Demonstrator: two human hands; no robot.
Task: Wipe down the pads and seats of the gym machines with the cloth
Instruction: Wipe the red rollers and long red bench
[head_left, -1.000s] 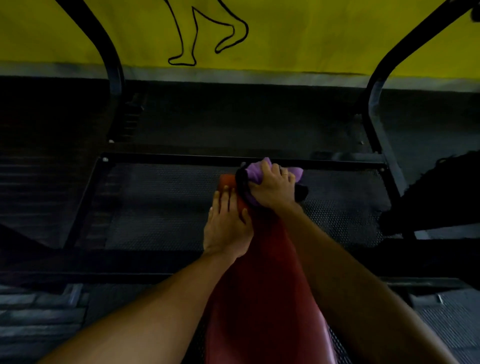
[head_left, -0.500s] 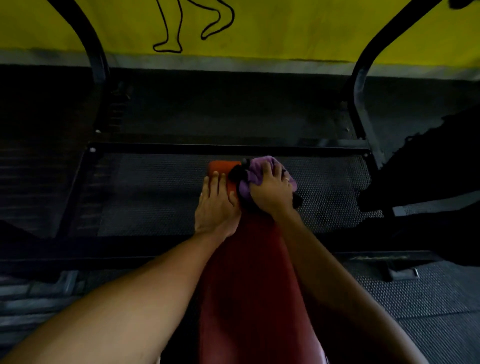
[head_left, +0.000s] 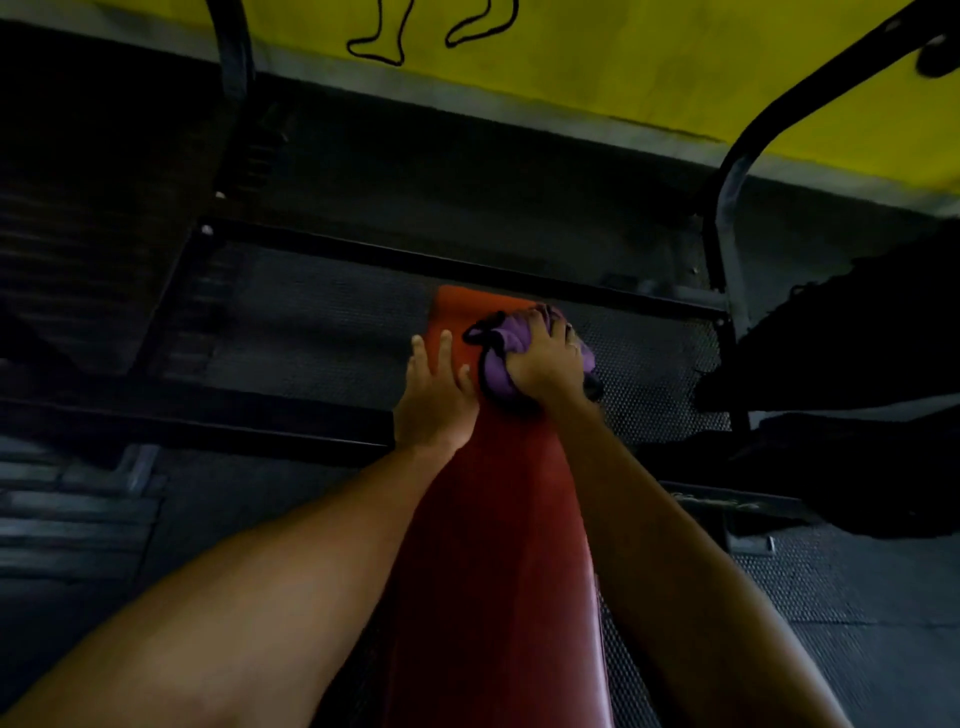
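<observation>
A long red padded bench (head_left: 493, 545) runs from the bottom of the view up to its far end near the middle. My right hand (head_left: 545, 364) grips a bunched purple cloth (head_left: 506, 343) with black trim and presses it on the right side of the pad's far end. My left hand (head_left: 434, 400) lies flat on the pad's left edge beside it, fingers straight. A ring shows on a right finger.
A black metal frame (head_left: 467, 267) with a mesh platform (head_left: 311, 332) lies under the pad's far end. Curved black uprights (head_left: 732, 171) rise left and right. A yellow wall (head_left: 623, 57) with a drawn outline stands behind. A dark object (head_left: 841, 353) sits at the right.
The view has tilted and shifted. My right hand with the cloth has slid to the right side of the pad's end, uncovering its far edge. My left hand stays flat beside it.
</observation>
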